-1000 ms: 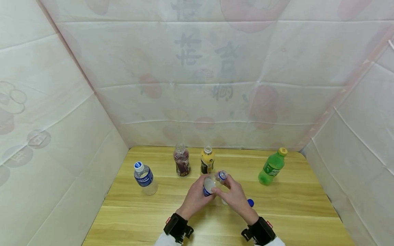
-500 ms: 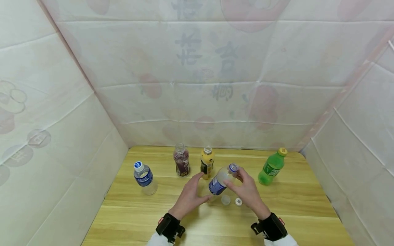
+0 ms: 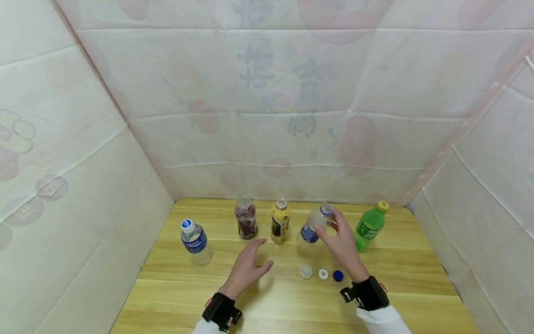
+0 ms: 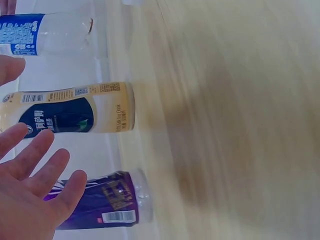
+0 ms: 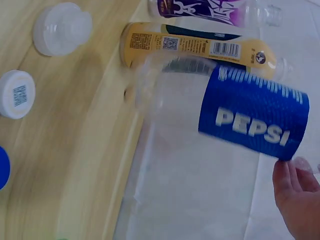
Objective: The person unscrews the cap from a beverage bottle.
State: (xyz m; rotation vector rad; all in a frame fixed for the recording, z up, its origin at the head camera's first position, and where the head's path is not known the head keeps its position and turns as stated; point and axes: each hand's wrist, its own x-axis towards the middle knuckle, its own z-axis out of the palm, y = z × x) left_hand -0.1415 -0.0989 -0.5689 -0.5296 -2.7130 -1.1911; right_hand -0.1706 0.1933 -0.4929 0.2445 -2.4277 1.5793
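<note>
In my head view the right hand (image 3: 343, 243) grips the Pepsi bottle (image 3: 309, 233) by its upper part, right of centre on the worktop (image 3: 175, 297); I can't tell whether its base touches the wood. Hard against that hand's right side in the frame, and partly hidden by it, is the green bottle (image 3: 369, 228), yellow cap on. Just left of the Pepsi stands the yellow bottle (image 3: 280, 225), then the purple bottle (image 3: 246, 221), both with bare mouths. Below the Pepsi I see a row of three: clear cap (image 3: 306, 272), white cap (image 3: 323, 274), blue cap (image 3: 338, 276). The water bottle (image 3: 195, 242), white-capped, stands alone at the left. The right hand reaches in from lower right, thumb on the bottle's near side, fingers behind. The left hand (image 3: 245, 268), lower centre, is released, fingers extended and thumb spread away, below the purple bottle.
</note>
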